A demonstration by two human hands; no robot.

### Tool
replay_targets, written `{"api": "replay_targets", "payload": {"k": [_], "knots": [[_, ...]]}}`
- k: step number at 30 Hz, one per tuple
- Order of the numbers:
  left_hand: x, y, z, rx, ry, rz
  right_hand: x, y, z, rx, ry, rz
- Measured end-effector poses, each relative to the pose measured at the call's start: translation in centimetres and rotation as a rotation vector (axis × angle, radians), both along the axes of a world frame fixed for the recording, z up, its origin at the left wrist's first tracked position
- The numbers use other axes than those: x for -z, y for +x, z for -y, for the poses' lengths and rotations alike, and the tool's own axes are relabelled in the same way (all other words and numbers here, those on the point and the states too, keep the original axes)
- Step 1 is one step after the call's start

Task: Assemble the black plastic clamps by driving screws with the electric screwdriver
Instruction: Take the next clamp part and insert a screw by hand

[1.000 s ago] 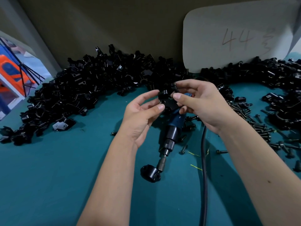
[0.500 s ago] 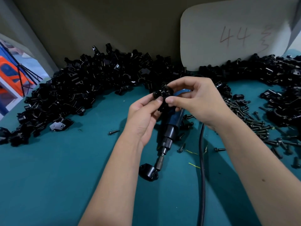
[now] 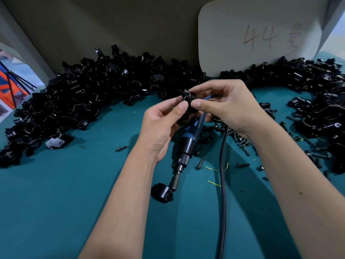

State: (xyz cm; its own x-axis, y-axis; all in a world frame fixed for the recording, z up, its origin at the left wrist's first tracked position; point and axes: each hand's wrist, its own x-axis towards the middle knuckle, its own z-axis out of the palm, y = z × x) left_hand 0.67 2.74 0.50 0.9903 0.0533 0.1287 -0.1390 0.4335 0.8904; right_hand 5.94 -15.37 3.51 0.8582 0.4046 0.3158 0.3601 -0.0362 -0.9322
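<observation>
Both hands meet above the middle of the teal table (image 3: 56, 202) around one black plastic clamp (image 3: 187, 99). My left hand (image 3: 160, 126) pinches it from the left with thumb and fingers. My right hand (image 3: 227, 107) pinches it from the right and above. Fingers hide most of the clamp. Beneath the hands the electric screwdriver (image 3: 188, 144) lies on the table, bit toward me. Its tip touches an assembled black clamp (image 3: 162, 192). Its black cable (image 3: 223, 193) runs down toward me.
A long heap of black clamp parts (image 3: 89, 98) curves along the back and down the right side (image 3: 317, 101). Loose black screws (image 3: 242, 143) lie scattered right of the screwdriver, and one lies alone (image 3: 121, 148) at left. A pale board marked 44 (image 3: 259, 36) leans on the back wall.
My left hand has closed in from open fingers to a pinch on the clamp. Both hands have shifted slightly left with it. The screwdriver and the assembled clamp have not moved.
</observation>
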Motion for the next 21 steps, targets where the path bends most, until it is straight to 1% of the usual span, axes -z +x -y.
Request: {"api": "replay_targets", "payload": {"k": [6, 10, 13, 17, 18, 19, 21], "knots": [[-0.1, 0.2, 0.3, -0.06, -0.01, 0.001, 0.0, 0.0, 0.2, -0.018, -0.029, -0.009], [-0.2, 0.2, 0.2, -0.072, 0.024, 0.0, 0.0, 0.1, 0.2, -0.016, -0.043, 0.014], [-0.3, 0.0, 0.4, -0.087, -0.001, 0.008, -0.1, 0.0, 0.1, -0.02, -0.044, 0.026], [-0.7, -0.1, 0.4, -0.088, -0.007, 0.003, -0.4, -0.1, 0.6, 0.049, -0.097, 0.01], [-0.7, -0.1, 0.4, -0.113, -0.018, -0.019, -0.4, 0.1, 1.1, 0.101, -0.177, 0.038], [-0.8, 0.0, 0.3, -0.142, -0.038, -0.047, -0.4, 0.5, 1.7, 0.163, -0.329, 0.103], [-0.8, 0.1, 0.0, -0.178, -0.07, -0.089, -0.4, 1.0, 2.9, 0.222, -0.712, 0.218]]}}
